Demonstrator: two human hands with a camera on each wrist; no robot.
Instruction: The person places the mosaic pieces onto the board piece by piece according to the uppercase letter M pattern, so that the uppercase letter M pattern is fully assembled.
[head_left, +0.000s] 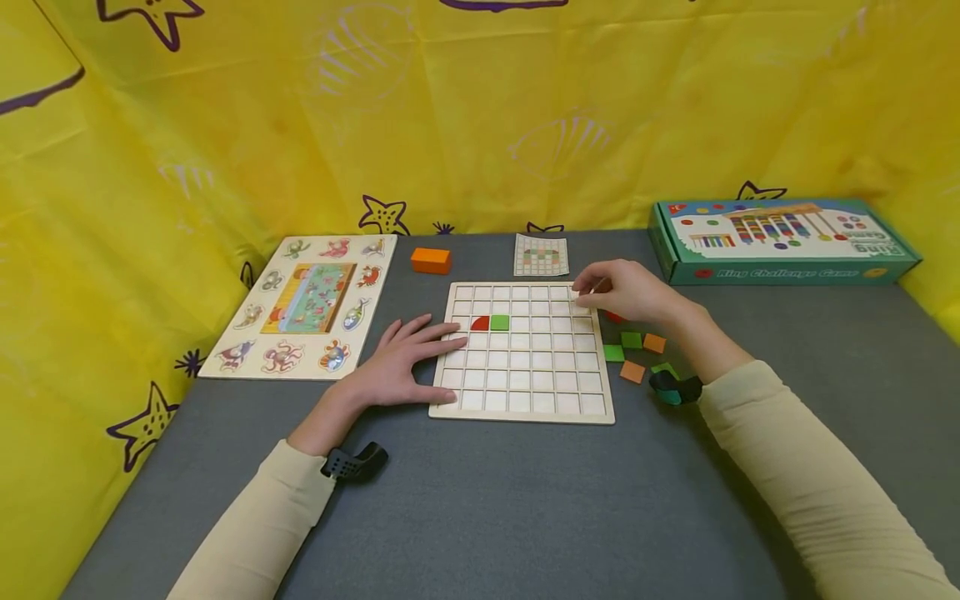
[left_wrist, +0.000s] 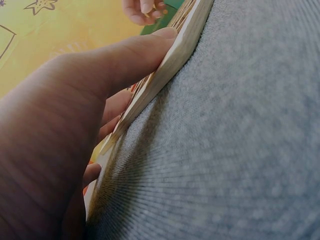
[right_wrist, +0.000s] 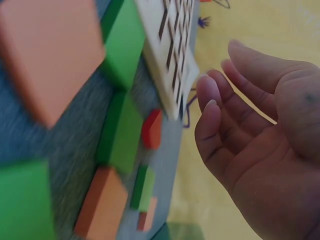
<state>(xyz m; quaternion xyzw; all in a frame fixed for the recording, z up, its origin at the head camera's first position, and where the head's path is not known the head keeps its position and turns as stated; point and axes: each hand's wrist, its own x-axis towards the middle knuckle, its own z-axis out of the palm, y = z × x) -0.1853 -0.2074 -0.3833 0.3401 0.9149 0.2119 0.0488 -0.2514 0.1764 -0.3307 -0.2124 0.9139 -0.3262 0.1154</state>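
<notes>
A wooden grid board [head_left: 528, 361] lies on the grey table. A red quarter-circle tile [head_left: 480, 323] and a green square tile [head_left: 499, 322] sit side by side in its cells. My left hand [head_left: 401, 362] rests on the board's left edge with fingers spread, the thumb on the rim in the left wrist view. Over the board's upper right corner hovers my right hand [head_left: 626, 290], its fingers loosely bent and apart from the thumb; nothing shows between them in the right wrist view. Several green tiles [head_left: 632, 340], orange tiles [head_left: 632, 372] and a partly hidden red tile [right_wrist: 152, 129] lie right of the board.
Behind the board are a pattern card [head_left: 542, 255] and an orange block [head_left: 431, 261]. A sea-animal puzzle board [head_left: 300, 308] lies at the left. At the back right stands a green game box [head_left: 783, 242]. A yellow cloth [head_left: 480, 125] hangs behind the table.
</notes>
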